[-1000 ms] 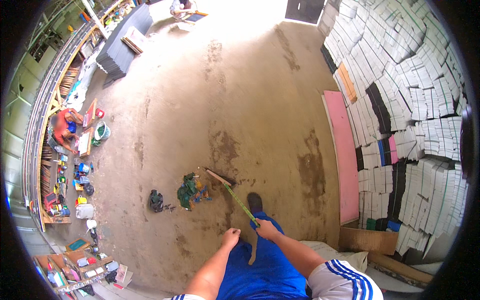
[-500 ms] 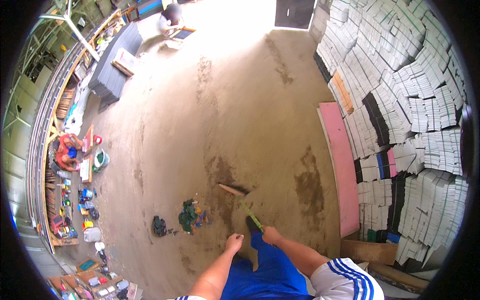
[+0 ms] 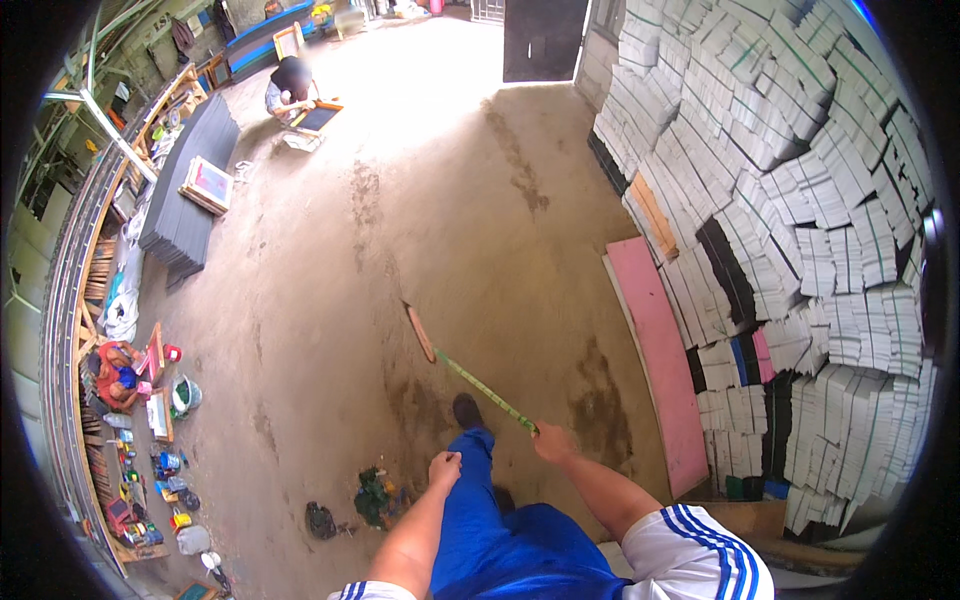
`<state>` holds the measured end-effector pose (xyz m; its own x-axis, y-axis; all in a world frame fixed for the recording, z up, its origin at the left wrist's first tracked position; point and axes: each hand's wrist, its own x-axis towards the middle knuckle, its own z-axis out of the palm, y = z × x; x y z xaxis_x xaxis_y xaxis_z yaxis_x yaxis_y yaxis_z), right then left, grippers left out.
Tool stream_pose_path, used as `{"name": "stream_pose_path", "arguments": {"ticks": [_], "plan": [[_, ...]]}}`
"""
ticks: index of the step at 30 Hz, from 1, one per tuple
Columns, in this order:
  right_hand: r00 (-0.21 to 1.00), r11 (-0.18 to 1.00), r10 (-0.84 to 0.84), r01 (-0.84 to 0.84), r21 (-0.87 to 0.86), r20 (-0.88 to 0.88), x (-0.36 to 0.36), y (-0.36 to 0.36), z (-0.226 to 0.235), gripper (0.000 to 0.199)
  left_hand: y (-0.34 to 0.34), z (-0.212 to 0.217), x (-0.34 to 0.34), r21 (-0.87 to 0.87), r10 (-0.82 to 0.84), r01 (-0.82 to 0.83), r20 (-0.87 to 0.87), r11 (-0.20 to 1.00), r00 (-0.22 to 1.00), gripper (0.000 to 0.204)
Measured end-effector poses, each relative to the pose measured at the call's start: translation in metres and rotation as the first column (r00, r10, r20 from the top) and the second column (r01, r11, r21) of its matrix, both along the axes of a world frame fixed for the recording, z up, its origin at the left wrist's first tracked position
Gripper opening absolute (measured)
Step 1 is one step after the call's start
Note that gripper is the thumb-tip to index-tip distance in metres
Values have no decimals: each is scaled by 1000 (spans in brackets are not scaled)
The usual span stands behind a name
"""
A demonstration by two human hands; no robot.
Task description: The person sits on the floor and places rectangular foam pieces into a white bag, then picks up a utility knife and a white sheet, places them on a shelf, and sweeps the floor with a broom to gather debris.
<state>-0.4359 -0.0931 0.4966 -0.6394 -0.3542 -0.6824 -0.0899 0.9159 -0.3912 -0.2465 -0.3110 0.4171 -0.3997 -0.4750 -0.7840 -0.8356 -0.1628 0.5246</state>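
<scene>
My right hand [image 3: 555, 443] is wrapped round the upper end of a green patterned handle. It belongs to a push broom with a long, narrow, reddish-brown head [image 3: 420, 334], which lies on the concrete floor ahead and slightly left of me. My left hand [image 3: 445, 469] hangs over my left thigh with its fingers curled; whether anything small is inside cannot be made out. A heap of dark green and coloured scraps [image 3: 374, 497] lies on the floor beyond my left forearm, partly hidden by it. Beside the heap is a small dark bundle [image 3: 320, 520].
Tall stacks of white sheets [image 3: 770, 200] line the right side, with a pink board [image 3: 655, 365] at their foot. Along the left, a person in red [image 3: 115, 375] sits among bottles and tubs near a bucket [image 3: 185, 396]. Grey panels [image 3: 190, 190] stand farther off; another person [image 3: 290, 88] crouches beyond.
The broom head has swung forward and left, away from my feet. I have stepped forward, and the scrap heap now sits nearer my left arm. My right hand keeps its hold.
</scene>
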Motion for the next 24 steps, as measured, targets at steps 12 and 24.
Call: {"name": "stream_pose_path", "arguments": {"ticks": [12,24], "plan": [[976,966,207,-214,148,60,-227,-175,-49,35,-149,-64,-168,-167,-166,165,7,972,986,35],[971,972,234,-232,39,-46,-482,-409,-138,33,-245,-19,-314,66,50,-61,158,996,986,33]]}}
